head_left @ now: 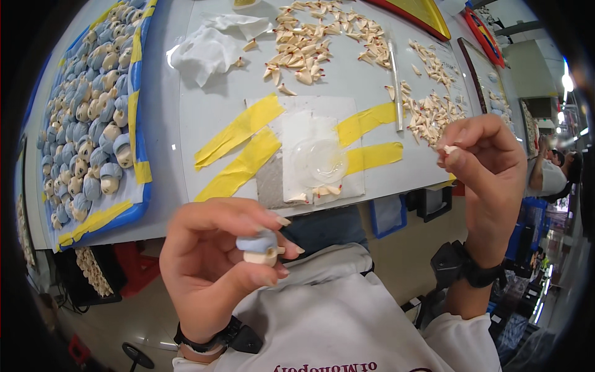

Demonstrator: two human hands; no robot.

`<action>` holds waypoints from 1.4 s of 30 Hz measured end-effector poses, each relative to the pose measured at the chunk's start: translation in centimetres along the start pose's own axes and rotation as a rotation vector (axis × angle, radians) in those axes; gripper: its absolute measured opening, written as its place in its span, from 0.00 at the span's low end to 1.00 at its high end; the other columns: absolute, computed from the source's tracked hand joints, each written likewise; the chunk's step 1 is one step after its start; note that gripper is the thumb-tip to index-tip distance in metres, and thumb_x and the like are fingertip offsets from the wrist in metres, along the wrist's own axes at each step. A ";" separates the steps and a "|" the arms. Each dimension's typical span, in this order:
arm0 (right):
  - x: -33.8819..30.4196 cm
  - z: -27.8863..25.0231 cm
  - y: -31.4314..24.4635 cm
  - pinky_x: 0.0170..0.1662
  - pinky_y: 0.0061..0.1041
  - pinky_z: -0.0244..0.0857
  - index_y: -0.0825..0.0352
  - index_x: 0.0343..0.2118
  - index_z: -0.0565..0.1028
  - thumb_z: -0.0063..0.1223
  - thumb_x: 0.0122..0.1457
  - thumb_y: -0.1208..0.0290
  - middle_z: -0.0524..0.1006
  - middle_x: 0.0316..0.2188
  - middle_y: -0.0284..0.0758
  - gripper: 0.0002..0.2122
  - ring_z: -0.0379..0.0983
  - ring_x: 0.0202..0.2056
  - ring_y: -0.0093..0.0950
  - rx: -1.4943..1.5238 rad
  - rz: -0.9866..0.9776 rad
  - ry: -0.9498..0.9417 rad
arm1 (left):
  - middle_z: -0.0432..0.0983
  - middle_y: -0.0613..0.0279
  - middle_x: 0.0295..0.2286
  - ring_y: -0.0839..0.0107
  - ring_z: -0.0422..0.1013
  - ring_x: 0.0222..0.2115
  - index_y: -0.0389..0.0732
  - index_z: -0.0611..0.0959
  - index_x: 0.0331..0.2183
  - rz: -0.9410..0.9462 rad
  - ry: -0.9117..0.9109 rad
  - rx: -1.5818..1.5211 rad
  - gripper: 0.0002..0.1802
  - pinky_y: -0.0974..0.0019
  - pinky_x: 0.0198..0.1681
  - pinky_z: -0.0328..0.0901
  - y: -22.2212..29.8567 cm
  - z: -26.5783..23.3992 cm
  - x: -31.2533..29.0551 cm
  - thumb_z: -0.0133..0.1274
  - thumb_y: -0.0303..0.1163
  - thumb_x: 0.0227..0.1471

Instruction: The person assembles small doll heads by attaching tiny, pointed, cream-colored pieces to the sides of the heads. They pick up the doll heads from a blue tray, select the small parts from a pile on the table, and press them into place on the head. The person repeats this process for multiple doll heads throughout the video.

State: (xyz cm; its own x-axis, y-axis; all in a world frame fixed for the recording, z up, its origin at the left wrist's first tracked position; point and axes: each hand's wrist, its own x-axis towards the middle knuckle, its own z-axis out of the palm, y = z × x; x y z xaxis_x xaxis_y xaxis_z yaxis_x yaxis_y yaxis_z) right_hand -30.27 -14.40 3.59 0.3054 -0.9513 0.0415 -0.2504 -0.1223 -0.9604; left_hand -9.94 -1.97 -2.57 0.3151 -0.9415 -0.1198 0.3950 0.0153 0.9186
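Near the table's front edge, my left hand (201, 257) is closed around a small doll head (256, 249) with a blue cap and a cream face part. A short cream peg sticks out from its right side. Further right and higher, my right hand (489, 155) pinches a tiny cream piece (450, 150) between thumb and fingertips; its exact shape is mostly hidden. Between the hands, a clear round dish (326, 162) sits on a white sheet fixed with yellow tape strips (242, 164). A few cream pieces with red tips (326, 190) lie at the sheet's front edge.
At the left, a blue-rimmed tray (145, 197) holds many blue-capped heads. Loose pointed cream pieces (300, 46) spread over the far table, beside a crumpled white tissue (214, 49). A thin clear strip (395, 87) divides them from another pile (431, 118). A red-and-yellow tray (434, 22) stands beyond.
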 end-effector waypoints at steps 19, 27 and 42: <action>3.1 6.0 -1.6 0.29 0.17 0.53 0.69 0.20 0.72 0.55 0.35 0.84 0.67 0.22 0.31 0.07 0.62 0.25 0.20 -0.584 -0.403 -0.372 | 0.69 0.44 0.38 0.67 0.71 0.30 0.33 0.72 0.37 0.032 -0.104 -0.052 0.24 0.72 0.31 0.67 0.6 0.3 0.1 0.61 0.35 0.40; 0.3 4.5 -1.9 0.31 0.16 0.52 0.66 0.22 0.70 0.58 0.39 0.80 0.65 0.22 0.32 0.08 0.59 0.26 0.21 -0.281 -0.377 -0.309 | 0.67 0.42 0.40 0.66 0.71 0.31 0.33 0.72 0.37 0.164 -0.281 0.012 0.23 0.70 0.34 0.67 0.1 -0.6 0.5 0.61 0.34 0.40; -3.4 5.6 -0.4 0.30 0.15 0.56 0.63 0.24 0.71 0.62 0.40 0.81 0.65 0.24 0.32 0.11 0.61 0.25 0.20 -0.252 -0.439 -0.294 | 0.70 0.45 0.35 0.62 0.69 0.38 0.34 0.76 0.34 0.384 -0.302 0.419 0.17 0.67 0.42 0.64 0.8 0.4 -0.1 0.60 0.23 0.37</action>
State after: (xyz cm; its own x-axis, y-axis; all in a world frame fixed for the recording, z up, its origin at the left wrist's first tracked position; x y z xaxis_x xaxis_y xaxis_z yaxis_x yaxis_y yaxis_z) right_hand -26.09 -9.58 2.31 0.6628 -0.6825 0.3081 -0.2424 -0.5849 -0.7741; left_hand -9.99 -1.98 -1.73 0.0865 -0.9493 0.3022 -0.0876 0.2949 0.9515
